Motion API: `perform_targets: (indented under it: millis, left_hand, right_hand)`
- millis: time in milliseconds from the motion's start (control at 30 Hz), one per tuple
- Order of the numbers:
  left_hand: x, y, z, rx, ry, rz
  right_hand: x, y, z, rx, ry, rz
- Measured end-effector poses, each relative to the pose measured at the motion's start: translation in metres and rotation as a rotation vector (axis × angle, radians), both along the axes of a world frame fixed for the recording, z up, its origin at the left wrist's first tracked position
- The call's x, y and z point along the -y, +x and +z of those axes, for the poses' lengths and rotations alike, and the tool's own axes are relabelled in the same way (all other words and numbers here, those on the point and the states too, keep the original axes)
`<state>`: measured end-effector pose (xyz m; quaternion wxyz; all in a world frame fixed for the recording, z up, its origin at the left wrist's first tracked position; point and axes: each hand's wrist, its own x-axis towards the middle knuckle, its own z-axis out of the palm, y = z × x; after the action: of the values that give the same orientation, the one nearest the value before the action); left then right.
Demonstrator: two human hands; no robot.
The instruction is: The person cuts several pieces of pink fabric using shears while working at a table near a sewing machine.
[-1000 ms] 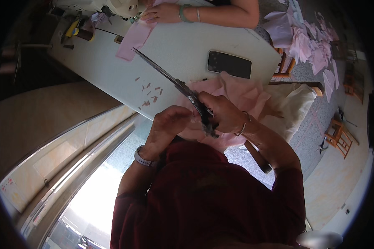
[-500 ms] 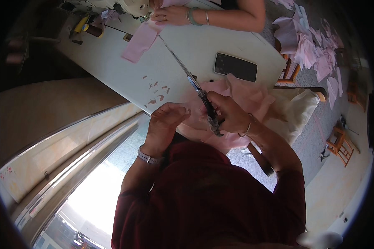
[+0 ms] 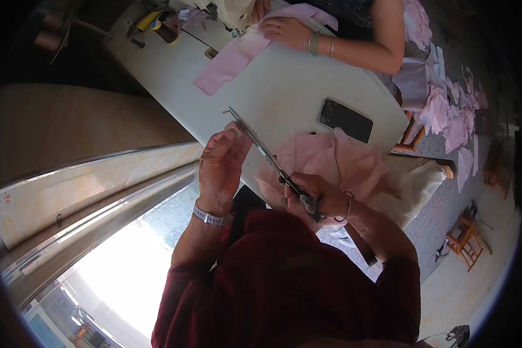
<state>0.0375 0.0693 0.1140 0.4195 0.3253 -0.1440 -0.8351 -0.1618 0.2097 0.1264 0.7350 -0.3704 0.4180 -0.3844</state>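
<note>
My right hand (image 3: pixel 323 196) is wrapped round the dark handles of a pair of long scissors (image 3: pixel 265 151). The blades point up and to the left over the table. Between the fingertips of my left hand (image 3: pixel 219 168) is a small piece of pink fabric (image 3: pixel 233 125), right beside the scissors' tip. A tiny brownish scrap shows at that tip; whether the blades touch the fabric I cannot tell. Sheer pink fabric (image 3: pixel 359 165) lies in loose folds on the table edge, beyond and partly under my right hand.
A black phone (image 3: pixel 345 120) lies on the white table (image 3: pixel 272 87). Across it, a co-worker's hand (image 3: pixel 287 33) guides a long pink strip (image 3: pixel 229 65) at a sewing machine (image 3: pixel 232 13). Thread cones (image 3: pixel 165 32) stand at the far left. Pink pieces (image 3: pixel 446 110) are heaped at right, near a wooden stool (image 3: pixel 468 240).
My left hand has risen, bringing a small pink piece up to the scissors' tip. My right hand and the scissors sit lower in view. The view has shifted; more of the co-worker's strip shows.
</note>
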Motion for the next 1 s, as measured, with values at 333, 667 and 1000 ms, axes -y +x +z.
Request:
perform_targets:
  millis: [333, 667, 1000]
  left_hand:
    - [-0.004, 0.001, -0.007, 0.056, 0.034, 0.040]
    - [-0.003, -0.003, -0.008, 0.027, 0.073, 0.074]
    - [-0.004, 0.001, -0.011, 0.034, 0.067, 0.080]
  right_hand:
    - [-0.004, 0.002, 0.000, -0.034, 0.033, 0.003]
    - [-0.002, 0.002, 0.002, -0.118, 0.039, 0.007]
    - [0.001, 0.002, 0.006, -0.222, -0.093, 0.024]
